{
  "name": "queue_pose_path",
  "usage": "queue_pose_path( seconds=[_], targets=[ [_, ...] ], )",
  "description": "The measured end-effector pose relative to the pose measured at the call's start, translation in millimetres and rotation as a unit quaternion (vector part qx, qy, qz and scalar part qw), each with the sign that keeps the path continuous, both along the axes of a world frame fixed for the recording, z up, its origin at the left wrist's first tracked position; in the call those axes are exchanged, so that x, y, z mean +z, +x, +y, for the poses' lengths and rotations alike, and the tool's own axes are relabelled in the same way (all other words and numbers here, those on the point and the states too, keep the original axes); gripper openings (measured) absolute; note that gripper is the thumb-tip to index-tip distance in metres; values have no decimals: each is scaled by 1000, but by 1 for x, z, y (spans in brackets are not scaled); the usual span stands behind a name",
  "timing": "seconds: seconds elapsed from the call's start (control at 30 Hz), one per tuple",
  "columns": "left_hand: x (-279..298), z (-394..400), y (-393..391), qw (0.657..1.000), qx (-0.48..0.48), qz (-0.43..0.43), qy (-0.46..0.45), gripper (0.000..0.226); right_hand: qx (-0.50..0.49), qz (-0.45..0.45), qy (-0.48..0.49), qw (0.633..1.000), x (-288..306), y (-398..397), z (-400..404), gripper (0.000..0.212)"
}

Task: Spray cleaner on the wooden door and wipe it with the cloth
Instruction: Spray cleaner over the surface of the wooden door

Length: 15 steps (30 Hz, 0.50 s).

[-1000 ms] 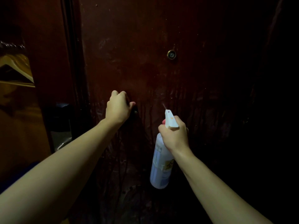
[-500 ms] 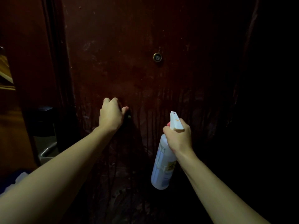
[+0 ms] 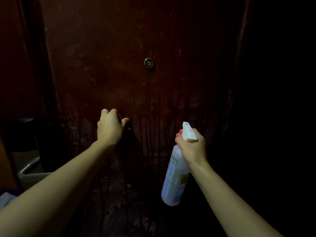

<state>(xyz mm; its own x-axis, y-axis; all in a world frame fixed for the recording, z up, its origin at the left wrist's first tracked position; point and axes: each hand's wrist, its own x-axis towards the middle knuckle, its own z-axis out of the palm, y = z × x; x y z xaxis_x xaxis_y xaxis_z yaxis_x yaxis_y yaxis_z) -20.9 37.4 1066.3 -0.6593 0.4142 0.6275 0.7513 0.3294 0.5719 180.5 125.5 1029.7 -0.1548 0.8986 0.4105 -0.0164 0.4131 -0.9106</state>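
Door (image 3: 119, 74), dark red wood w/ peephole (image 3: 148, 62), filled the head view; wet drip streaks ran down its lower half. Left hand (image 3: 110, 128) was closed round the door handle. Right hand (image 3: 192, 147) gripped a white spray bottle (image 3: 172, 178) by the neck, nozzle aimed at door. Cloth not made out.

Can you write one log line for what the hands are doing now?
left hand: gripping something dark on door | right hand: holding spray bottle | door: wet drips
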Motion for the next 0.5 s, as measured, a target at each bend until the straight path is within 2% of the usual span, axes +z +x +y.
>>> queue_pose_path(
  seconds=[0.5],
  targets=[
    [0, 0, 3, 1000, 0, -4, -2, 28, -108, 14, -32, 994, -7, 29, 21, 10]
  ],
)
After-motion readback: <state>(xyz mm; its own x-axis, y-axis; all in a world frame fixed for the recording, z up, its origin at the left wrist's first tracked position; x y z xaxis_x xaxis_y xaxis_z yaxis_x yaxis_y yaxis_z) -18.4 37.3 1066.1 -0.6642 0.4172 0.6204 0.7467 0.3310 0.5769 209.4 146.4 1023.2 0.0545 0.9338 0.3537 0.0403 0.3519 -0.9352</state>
